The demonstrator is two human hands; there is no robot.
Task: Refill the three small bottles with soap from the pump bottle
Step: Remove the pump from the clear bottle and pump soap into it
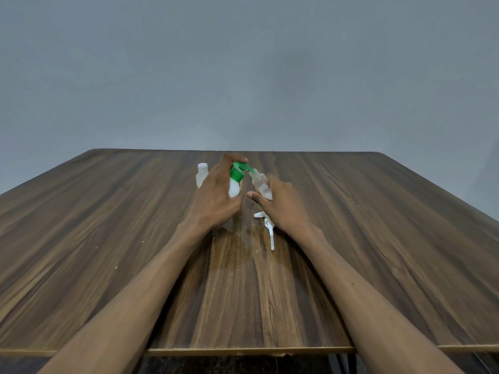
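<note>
A white pump bottle point(234, 189) with a green pump head point(238, 171) stands mid-table. My left hand point(216, 195) wraps its body, with a finger on top of the pump. My right hand point(280, 203) holds a small clear bottle point(261, 184) tilted, its open neck right under the green spout; some white soap sits in it. A second small bottle point(201, 176), capped in white, stands behind my left hand. A white spray cap with its dip tube point(268, 228) lies on the table below my right hand. A third small bottle is not visible.
The wooden table point(108, 238) stretches wide on both sides, with its near edge at the bottom of the view. A wet smear point(243, 238) marks the wood just in front of the pump bottle. A plain grey wall stands behind.
</note>
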